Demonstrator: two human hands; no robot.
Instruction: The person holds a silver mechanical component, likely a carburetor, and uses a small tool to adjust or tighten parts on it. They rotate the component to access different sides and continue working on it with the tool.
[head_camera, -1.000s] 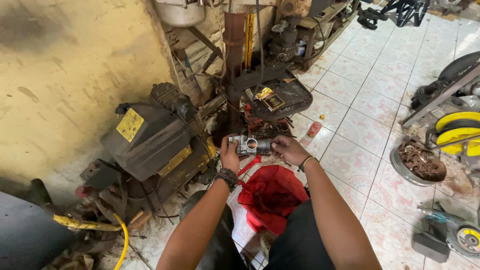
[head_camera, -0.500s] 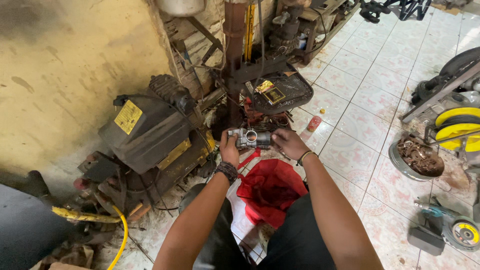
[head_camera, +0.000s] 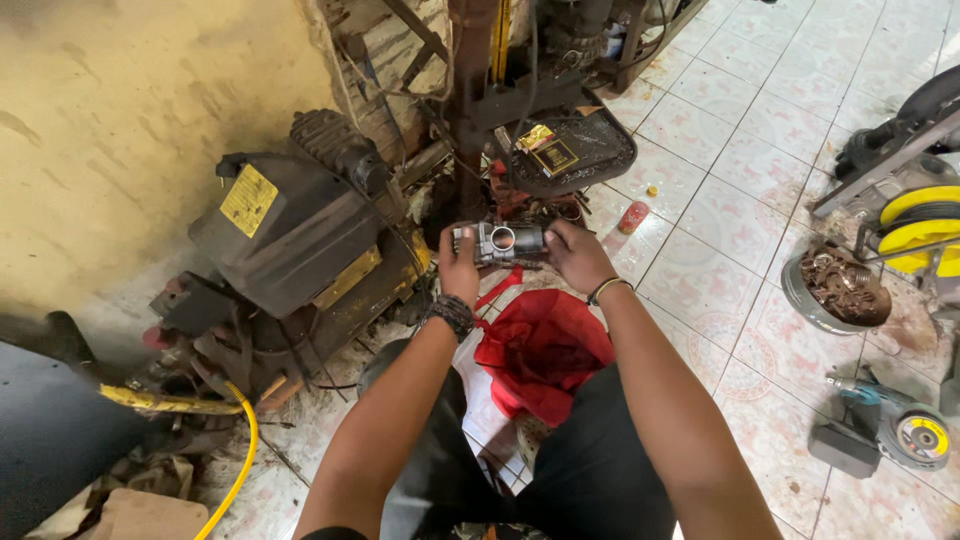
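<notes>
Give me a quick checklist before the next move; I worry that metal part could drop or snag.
1. Left hand grips the metal part: ok.
2. Right hand holds its other end: ok.
3. Part's round bore faces up, unobstructed: ok.
4. Red cloth lies on the lap under the part: ok.
5. Nothing loose on the part: cannot tell.
6. Floor tiles beside the right arm bare: not ok, small red can close by.

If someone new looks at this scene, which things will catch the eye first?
In the centre, the left hand and right hand hold a small grey metal part between them. Just below lies a bright red bag. On the left, a dark, dirty machine with a yellow label stands against the wall.
</notes>
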